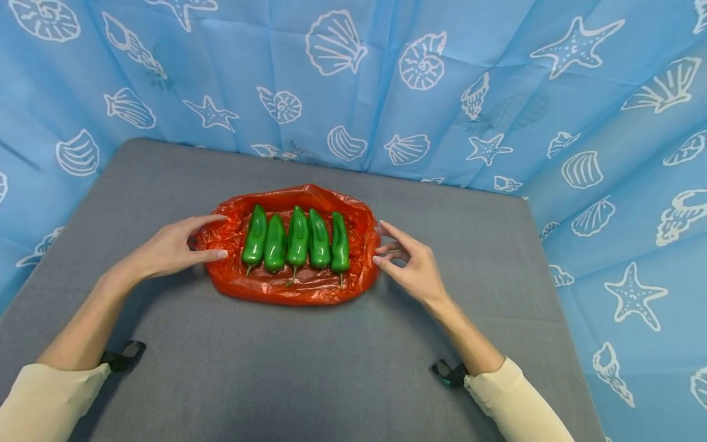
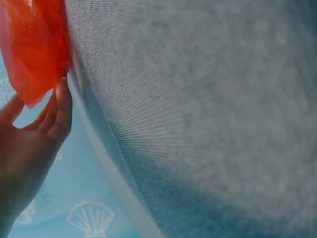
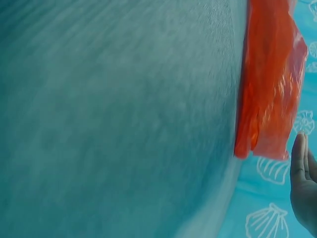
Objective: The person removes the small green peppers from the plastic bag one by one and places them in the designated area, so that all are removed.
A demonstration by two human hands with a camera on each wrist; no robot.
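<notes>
A red plastic bag (image 1: 293,297) lies spread on the table, its sides standing up in a crinkled rim. Inside it, several glossy green chili peppers (image 1: 298,236) lie side by side in a row, most with stems toward me. At the bag's left end my left hand (image 1: 172,247) has thumb and index finger spread apart, their tips overlapping the rim. My right hand (image 1: 413,265) is by the right end, fingers loosely bent, tips right at the rim. In the right wrist view, the bag's outer wall (image 3: 270,84) rises above the table beside my fingers.
The grey cloth-covered table (image 1: 309,368) extends around the bag on all sides. A blue curtain (image 1: 364,110) with white shells and starfish hangs along its back and sides. Dark straps with small devices (image 1: 450,372) are on both wrists, near the cream sleeves (image 1: 516,402).
</notes>
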